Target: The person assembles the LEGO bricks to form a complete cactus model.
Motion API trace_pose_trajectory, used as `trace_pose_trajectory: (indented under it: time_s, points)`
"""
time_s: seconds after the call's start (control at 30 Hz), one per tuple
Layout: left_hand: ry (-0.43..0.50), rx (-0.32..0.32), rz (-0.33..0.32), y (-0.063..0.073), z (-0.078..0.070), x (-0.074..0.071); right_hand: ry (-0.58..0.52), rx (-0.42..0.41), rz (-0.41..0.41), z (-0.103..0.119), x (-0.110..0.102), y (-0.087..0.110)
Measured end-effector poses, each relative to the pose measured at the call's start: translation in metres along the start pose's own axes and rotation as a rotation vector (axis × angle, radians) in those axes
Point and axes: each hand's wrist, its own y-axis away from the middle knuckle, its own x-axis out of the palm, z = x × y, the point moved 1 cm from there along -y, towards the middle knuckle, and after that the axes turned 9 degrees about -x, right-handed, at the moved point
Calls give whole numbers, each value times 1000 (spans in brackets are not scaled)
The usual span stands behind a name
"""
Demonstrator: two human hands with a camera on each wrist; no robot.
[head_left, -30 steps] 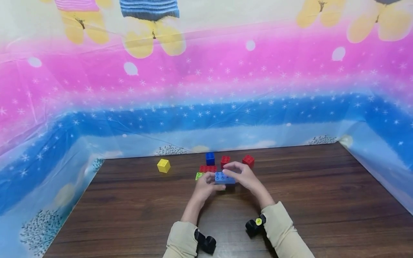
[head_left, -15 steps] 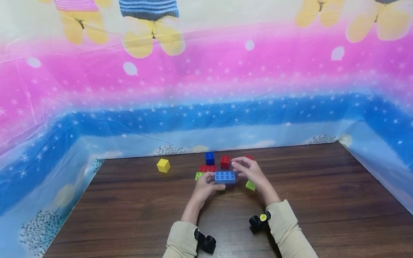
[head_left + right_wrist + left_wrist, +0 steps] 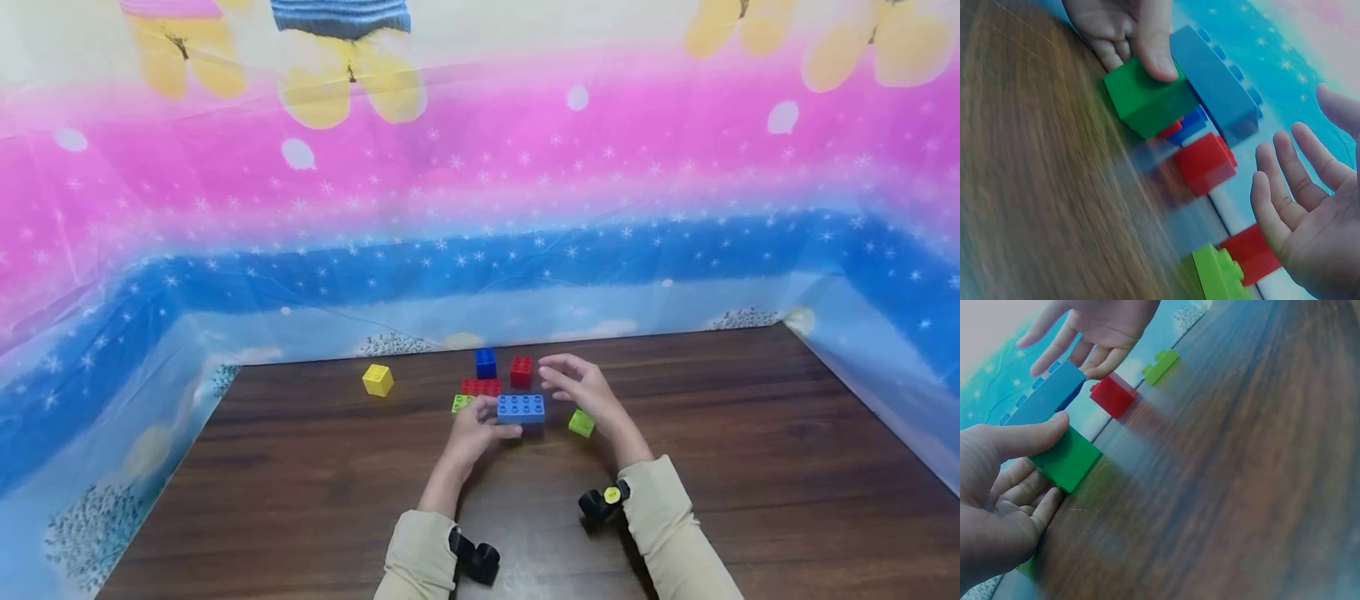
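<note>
My left hand grips a dark green building brick, thumb on its near side and fingers behind. On top of the green brick sits a longer light blue eight-stud brick, reaching out past it to the right. My right hand is beside the light blue brick's right end, fingers loosely bent and apart, holding nothing. In the right wrist view its palm faces the stacked pair. The green brick is low, close over the table in the left wrist view, and mostly hidden in the head view.
Behind the hands stand a red brick, a dark blue brick and a flatter red brick. Lime bricks lie left and right of the stack. A yellow brick stands farther left. A patterned cloth lines the table's back.
My right hand has drawn off the light blue brick to the right, uncovering the lime brick there and covering a red brick behind. The left hand keeps its grip in the same place.
</note>
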Motion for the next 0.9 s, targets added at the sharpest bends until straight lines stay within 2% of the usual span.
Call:
trace_pose_trajectory:
  time_s: [0.13,0.4,0.57,0.9]
  points:
    - [-7,-2,-6,4,-1,-4,14,-28,28,5,9,-3]
    - [-18,-63,-21,17,3,-11,-15,15,57,4,17,-10]
    - [-15,-69,-21,25,3,-16,-60,27,96,3,21,-14]
    - [5,-81,32,32,7,-23,-58,51,251,-8,41,-17]
